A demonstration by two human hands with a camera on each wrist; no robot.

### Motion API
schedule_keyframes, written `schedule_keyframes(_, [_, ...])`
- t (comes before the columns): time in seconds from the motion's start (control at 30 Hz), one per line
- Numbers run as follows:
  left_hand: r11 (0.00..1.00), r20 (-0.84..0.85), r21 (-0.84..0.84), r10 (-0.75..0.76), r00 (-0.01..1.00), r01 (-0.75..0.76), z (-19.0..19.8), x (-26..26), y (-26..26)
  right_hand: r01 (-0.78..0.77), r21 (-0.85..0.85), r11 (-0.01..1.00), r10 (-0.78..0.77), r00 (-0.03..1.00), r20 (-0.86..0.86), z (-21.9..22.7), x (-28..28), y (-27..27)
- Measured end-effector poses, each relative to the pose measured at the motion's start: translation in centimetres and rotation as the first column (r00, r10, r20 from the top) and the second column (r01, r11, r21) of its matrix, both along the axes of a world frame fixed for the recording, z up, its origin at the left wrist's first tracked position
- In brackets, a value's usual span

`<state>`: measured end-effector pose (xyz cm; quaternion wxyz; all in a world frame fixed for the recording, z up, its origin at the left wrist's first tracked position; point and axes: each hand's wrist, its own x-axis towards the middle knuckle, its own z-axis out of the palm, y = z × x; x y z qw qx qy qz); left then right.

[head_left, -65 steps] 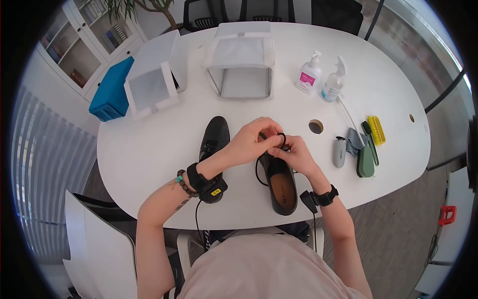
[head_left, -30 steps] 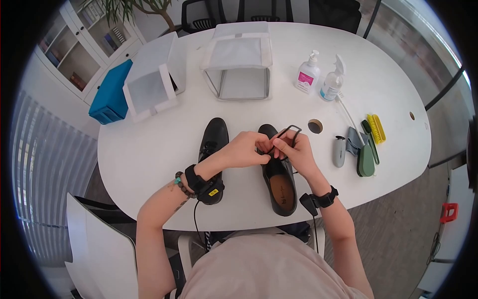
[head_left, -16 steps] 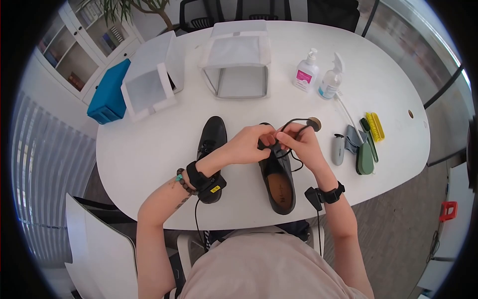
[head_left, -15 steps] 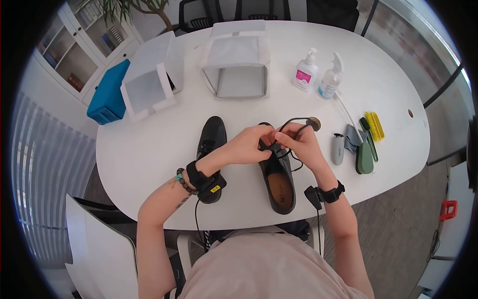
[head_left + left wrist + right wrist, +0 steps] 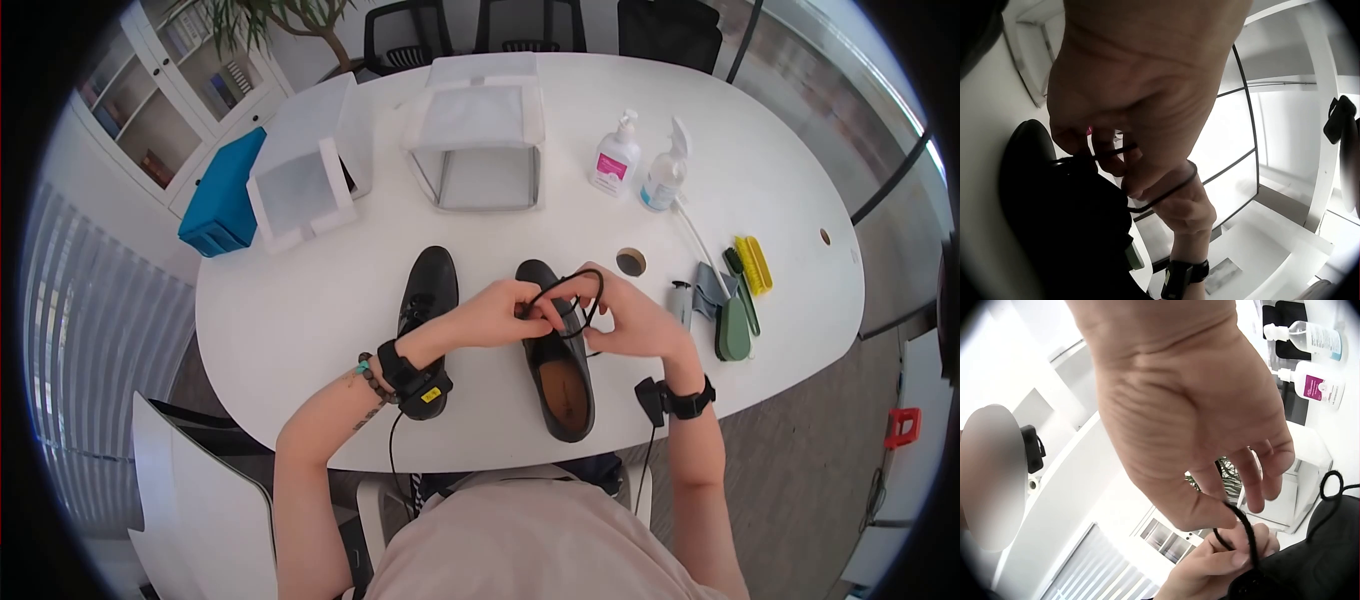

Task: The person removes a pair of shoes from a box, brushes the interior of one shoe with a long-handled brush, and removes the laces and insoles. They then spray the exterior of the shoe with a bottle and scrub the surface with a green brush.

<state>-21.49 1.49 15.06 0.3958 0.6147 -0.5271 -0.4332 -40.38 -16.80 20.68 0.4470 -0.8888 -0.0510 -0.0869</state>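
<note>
A black lace-up shoe (image 5: pixel 565 395) with a brown insole lies on the white table, toe away from the person. Over its front, the left hand (image 5: pixel 500 315) pinches the black lace near the eyelets. The right hand (image 5: pixel 635 318) stands at the shoe's right, fingers curved about a raised lace loop (image 5: pixel 601 290); in the right wrist view the lace (image 5: pixel 1249 531) runs from beside that hand's thumb. The left wrist view shows the loop (image 5: pixel 1175 189) between both hands. A second black shoe (image 5: pixel 432 275) lies left, partly under the left wrist.
Two white boxes (image 5: pixel 490 120) and a blue case (image 5: pixel 225 195) stand at the back left. A pump bottle (image 5: pixel 613 160) and a spray bottle (image 5: pixel 664 175) stand back right. Brushes (image 5: pixel 733 330), a cloth (image 5: pixel 708 290) and a grey tube (image 5: pixel 681 305) lie right, near a table hole (image 5: pixel 631 262).
The right hand has shifted right and slightly down, its wrist turned outward, and its fingers are spread wider around the lace loop. The left hand stays over the shoe's front. The head view has tilted slightly.
</note>
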Motion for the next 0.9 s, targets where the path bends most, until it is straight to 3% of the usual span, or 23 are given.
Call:
schedule_keyframes(0.03, [1.000, -0.005, 0.008, -0.006, 1.000, 0.006, -0.1, -0.2, 0.2, 0.001, 0.040, 0.999, 0.004, 0.992, -0.127, -0.2, -0.5, -0.2])
schedule_keyframes(0.17, [0.997, -0.022, -0.076, 0.026, 0.999, -0.028, 1.0, 0.7, 0.5, -0.017, 0.057, 0.998, 0.019, 0.999, -0.037, -2.6, 0.0, -1.0])
schedule_keyframes(0.23, [0.996, -0.056, -0.080, 0.034, 0.998, -0.039, 2.1, 0.3, 0.8, 0.061, -0.062, 0.996, -0.073, 0.974, -0.214, -3.0, -0.1, -0.7])
schedule_keyframes(0.3, [0.983, -0.336, -0.097, 0.113, 0.935, -0.154, 3.1, -0.5, 0.9, 0.096, -0.093, 0.991, -0.116, 0.962, -0.249, -3.4, -0.1, 0.0])
schedule_keyframes(0.33, [0.983, -0.335, -0.097, 0.115, 0.935, -0.155, 3.2, -0.3, 1.0, 0.130, -0.123, 0.984, -0.160, 0.945, -0.284, -3.6, 0.0, 0.3])
schedule_keyframes(0.4, [0.973, -0.704, -0.192, -0.047, 0.709, -0.127, 3.8, 0.4, 1.1, 0.144, -0.099, 0.985, -0.168, 0.935, -0.312, -3.5, 0.1, 0.4])
schedule_keyframes(0.47, [0.964, -0.744, -0.221, -0.068, 0.665, -0.149, 4.5, 0.3, 1.1, 0.157, -0.073, 0.985, -0.173, 0.922, -0.348, -4.1, 0.1, 0.6])
schedule_keyframes(0.5, [0.952, -0.776, -0.255, -0.098, 0.623, -0.169, 4.9, 0.4, 1.0, 0.164, -0.117, 0.980, -0.189, 0.948, -0.256, -5.1, 0.2, 0.3])
schedule_keyframes(0.57, [0.940, -0.760, -0.296, -0.122, 0.638, -0.172, 2.0, 3.1, 0.6, 0.174, -0.160, 0.972, -0.199, 0.967, -0.159, -6.2, 0.5, 0.0])
schedule_keyframes(0.63, [0.927, -0.746, -0.332, -0.146, 0.649, -0.173, 3.2, 2.4, 0.5, 0.194, -0.151, 0.969, -0.211, 0.972, -0.107, -6.7, 0.7, 0.1])
schedule_keyframes(0.67, [0.907, -0.613, -0.216, 0.162, 0.773, -0.362, 3.5, 1.3, 0.3, 0.191, -0.150, 0.970, -0.208, 0.972, -0.112, -6.9, 0.7, 0.0])
schedule_keyframes(0.7, [0.820, -0.412, -0.143, 0.460, 0.786, -0.555, 4.3, 0.4, 0.2, 0.188, -0.145, 0.971, -0.207, 0.970, -0.125, -7.2, 0.7, -0.2])
schedule_keyframes(0.77, [0.807, -0.387, -0.145, 0.486, 0.784, -0.572, 3.7, 0.8, 0.4, 0.180, -0.135, 0.974, -0.198, 0.971, -0.137, -7.3, 0.6, -0.6])
schedule_keyframes(0.83, [0.797, -0.362, -0.151, 0.505, 0.783, -0.584, 3.1, 1.6, 0.5, 0.211, 0.041, 0.977, -0.200, 0.963, -0.183, -7.0, 0.2, -1.2])
schedule_keyframes(0.87, [0.790, -0.248, -0.205, 0.530, 0.811, -0.579, 2.7, 1.9, 0.7, 0.210, 0.042, 0.977, -0.199, 0.962, -0.186, -7.3, 0.0, -1.7])
schedule_keyframes(0.9, [0.783, -0.132, -0.257, 0.552, 0.823, -0.566, 3.2, 1.8, 0.8, 0.239, 0.244, 0.940, -0.226, 0.971, -0.079, -7.5, -0.1, -1.9])
